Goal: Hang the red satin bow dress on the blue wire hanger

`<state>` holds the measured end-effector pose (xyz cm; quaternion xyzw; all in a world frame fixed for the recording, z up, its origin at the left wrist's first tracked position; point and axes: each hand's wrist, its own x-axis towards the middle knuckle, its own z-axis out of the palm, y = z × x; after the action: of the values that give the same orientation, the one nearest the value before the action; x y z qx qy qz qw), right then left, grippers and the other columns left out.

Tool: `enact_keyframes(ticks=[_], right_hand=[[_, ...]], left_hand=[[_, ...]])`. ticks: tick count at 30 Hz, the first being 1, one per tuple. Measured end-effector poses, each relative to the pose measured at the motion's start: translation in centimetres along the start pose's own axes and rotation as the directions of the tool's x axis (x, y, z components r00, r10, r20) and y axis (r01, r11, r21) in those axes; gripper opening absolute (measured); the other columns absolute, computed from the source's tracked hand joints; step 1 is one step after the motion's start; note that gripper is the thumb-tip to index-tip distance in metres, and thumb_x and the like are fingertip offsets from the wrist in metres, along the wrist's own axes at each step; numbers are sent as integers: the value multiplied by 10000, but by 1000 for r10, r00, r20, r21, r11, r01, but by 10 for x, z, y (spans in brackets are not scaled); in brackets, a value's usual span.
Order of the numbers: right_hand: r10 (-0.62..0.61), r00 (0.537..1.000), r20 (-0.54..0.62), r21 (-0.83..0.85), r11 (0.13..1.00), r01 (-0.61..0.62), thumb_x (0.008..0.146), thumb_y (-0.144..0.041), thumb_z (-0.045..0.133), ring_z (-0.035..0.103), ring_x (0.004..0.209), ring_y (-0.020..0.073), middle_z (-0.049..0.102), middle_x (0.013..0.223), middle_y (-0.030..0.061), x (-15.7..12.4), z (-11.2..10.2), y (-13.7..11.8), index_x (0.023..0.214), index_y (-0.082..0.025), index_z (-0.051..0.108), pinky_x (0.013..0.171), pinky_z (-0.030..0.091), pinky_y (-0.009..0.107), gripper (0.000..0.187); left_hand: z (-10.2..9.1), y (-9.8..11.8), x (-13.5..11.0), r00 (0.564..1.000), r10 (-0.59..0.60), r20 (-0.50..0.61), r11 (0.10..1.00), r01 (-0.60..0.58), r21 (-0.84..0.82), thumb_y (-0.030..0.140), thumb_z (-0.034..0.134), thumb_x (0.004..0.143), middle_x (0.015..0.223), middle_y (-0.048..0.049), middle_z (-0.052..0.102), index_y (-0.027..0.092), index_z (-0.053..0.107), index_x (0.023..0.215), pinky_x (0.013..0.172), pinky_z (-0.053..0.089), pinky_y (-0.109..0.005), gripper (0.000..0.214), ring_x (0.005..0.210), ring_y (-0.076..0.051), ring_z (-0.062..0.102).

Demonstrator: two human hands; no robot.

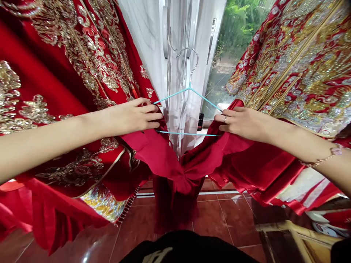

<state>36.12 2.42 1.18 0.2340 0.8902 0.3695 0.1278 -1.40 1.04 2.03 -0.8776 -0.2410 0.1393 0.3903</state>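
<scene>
On the left hangs a long red velvety gown [109, 54] thick with gold sequinned embroidery. In front of it, the person's left hand [142, 115] has its fingers curled and clamped on cloth at the left corner of a thin light-blue wire hanger [189, 88] with a silver hook; I can't see the thumb. A plain crimson garment of smooth fabric [164, 159] spans the hanger's two lower corners, dipping to a gathered middle above glossy red-brown floor tiles [211, 219]. The right hand [238, 121], wearing a ring, has its bent fingers clamped on cloth at the hanger's right corner. Far right hangs a red jacket crusted with gold and silver beads [304, 73].
</scene>
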Motion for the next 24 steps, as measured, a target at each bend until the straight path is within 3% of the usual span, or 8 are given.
enact_keyframes(ticks=[5,11,15,19,24], right_hand=[[14,1000,27,110,994,-17,961,-109,426,699,900,196,734,1165,87,-2,8,5,1168,-217,701,740,539,337,361],[116,992,40,265,956,-122,987,-79,378,699,891,172,734,1149,109,-5,11,-4,1098,-168,724,782,503,338,374],[150,989,14,294,944,-147,982,-89,400,711,885,199,731,1162,107,-8,14,-8,1045,-189,742,767,519,370,362],[139,990,-12,301,945,-129,977,-116,420,714,959,225,716,1219,94,-10,21,-5,1084,-214,736,799,546,399,348],[153,988,5,311,939,-147,983,-150,420,702,973,220,741,1100,86,-7,27,-3,1093,-204,736,856,542,406,339]], left_hand=[[11,-18,-15,990,123,-73,985,-130,-110,98,184,1048,1095,-30,704,159,707,1010,1246,251,-395,528,1212,-127,563],[21,-32,-28,971,162,-177,958,-198,-210,82,288,1027,1172,-10,728,172,704,1007,1258,226,-350,426,1237,-87,540],[17,-31,-27,994,85,-64,976,-96,-197,105,337,1010,1148,-20,741,178,711,995,1252,220,-371,382,1261,-133,524],[5,-16,-22,996,84,4,980,-82,-180,84,306,995,1081,-18,744,180,710,965,1231,236,-376,416,1183,-153,570],[2,6,2,985,87,149,993,-74,-92,42,507,849,853,-21,740,188,719,989,1094,372,-360,293,867,-181,620]])
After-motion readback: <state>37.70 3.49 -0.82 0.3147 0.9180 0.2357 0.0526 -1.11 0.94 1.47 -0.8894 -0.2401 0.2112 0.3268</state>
